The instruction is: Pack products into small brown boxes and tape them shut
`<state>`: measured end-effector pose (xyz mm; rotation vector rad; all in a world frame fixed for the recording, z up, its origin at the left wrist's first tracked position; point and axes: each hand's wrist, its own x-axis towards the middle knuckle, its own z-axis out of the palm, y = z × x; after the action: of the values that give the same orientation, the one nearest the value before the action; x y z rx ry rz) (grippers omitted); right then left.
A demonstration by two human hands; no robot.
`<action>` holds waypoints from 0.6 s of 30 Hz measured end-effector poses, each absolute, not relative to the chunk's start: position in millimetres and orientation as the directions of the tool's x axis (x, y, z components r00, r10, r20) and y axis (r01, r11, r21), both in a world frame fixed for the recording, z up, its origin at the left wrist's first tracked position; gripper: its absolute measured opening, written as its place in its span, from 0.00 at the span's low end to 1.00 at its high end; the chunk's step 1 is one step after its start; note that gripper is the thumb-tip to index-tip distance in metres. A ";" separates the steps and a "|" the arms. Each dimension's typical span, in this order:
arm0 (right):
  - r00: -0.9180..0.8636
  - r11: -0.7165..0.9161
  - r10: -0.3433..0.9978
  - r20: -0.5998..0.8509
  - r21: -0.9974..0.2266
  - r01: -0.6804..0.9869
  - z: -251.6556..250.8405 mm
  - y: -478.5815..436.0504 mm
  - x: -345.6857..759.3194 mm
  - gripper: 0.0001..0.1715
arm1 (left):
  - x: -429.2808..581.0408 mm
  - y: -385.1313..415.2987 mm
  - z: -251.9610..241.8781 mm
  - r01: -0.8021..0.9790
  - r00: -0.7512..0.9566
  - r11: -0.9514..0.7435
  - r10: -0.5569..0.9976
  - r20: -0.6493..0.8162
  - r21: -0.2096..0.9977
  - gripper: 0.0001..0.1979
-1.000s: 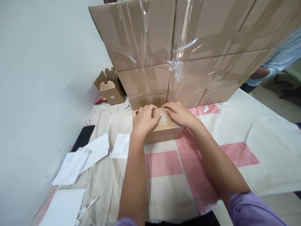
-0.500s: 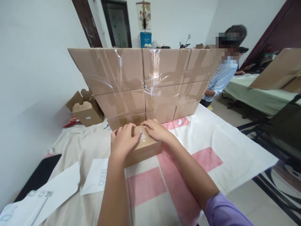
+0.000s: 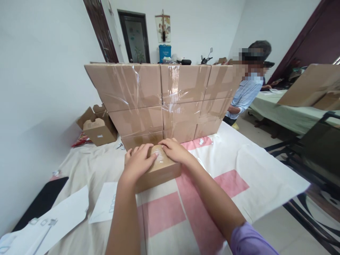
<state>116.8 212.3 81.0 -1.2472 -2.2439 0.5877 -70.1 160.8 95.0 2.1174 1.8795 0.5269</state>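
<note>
A small, brown, rectangular cardboard box (image 3: 159, 175) is set on a cream-and-pink patterned cloth (image 3: 265, 166), just in front of a wall of large brown cardboard cartons (image 3: 143, 85) bound with shiny clear tape. Its top is touched by both bare hands, which are kept slightly apart from each other. The left hand (image 3: 136, 159) is laid over the left part of the top, its thumb placed by a patch of clear tape (image 3: 160, 159); the right hand (image 3: 174, 150) is laid over the right part, its fingers bent toward the far edge. Whether the box is gripped or only pressed cannot be told.

To the left, white printed sheets of paper (image 3: 71, 205) are spread near a flat black object (image 3: 39, 200). Beyond them, an open brown carton with shaped flaps (image 3: 99, 135) is placed beside a shiny red packet (image 3: 81, 140). A person in a light-blue shirt (image 3: 248, 92) is seen beyond the right end of the cartons.
</note>
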 end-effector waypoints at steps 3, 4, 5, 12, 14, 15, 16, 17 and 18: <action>-0.452 0.484 0.866 0.213 -0.583 0.652 80.0 212.8 116.8 0.21 | -68.4 161.5 94.2 0.899 0.082 -0.122 0.990 0.111 0.421 0.19; -0.454 0.486 0.865 0.213 -0.582 0.653 79.5 213.1 116.9 0.21 | -68.0 161.6 94.3 0.899 0.082 -0.123 0.990 0.113 0.421 0.19; -0.456 0.488 0.864 0.214 -0.579 0.653 78.9 213.5 117.0 0.21 | -67.6 161.6 94.4 0.899 0.083 -0.124 0.990 0.114 0.420 0.19; -0.462 0.502 0.857 0.228 -0.571 0.649 73.7 217.4 117.5 0.21 | -68.4 162.4 90.1 0.901 0.076 -0.119 0.990 0.119 0.416 0.19; -0.461 0.504 0.857 0.231 -0.565 0.653 72.3 218.9 117.3 0.20 | -70.7 164.4 90.4 0.901 0.077 -0.124 0.989 0.128 0.416 0.19; -0.459 0.504 0.857 0.232 -0.562 0.656 71.7 219.8 117.1 0.20 | -70.7 164.9 92.3 0.901 0.076 -0.132 0.986 0.151 0.414 0.18; -0.458 0.504 0.858 0.233 -0.558 0.660 71.3 220.7 116.6 0.19 | -69.0 164.4 95.6 0.900 0.073 -0.148 0.978 0.194 0.409 0.17; -0.456 0.502 0.859 0.232 -0.554 0.664 71.0 221.7 116.1 0.19 | -64.5 162.1 99.8 0.898 0.067 -0.170 0.965 0.255 0.407 0.16; -0.456 0.501 0.860 0.230 -0.550 0.668 70.9 222.6 115.3 0.18 | -56.6 157.3 104.2 0.886 0.056 -0.194 0.947 0.318 0.421 0.14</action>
<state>115.3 222.6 70.9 -1.2551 -2.2663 0.5312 -56.6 157.3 104.2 2.1976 1.9188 0.8145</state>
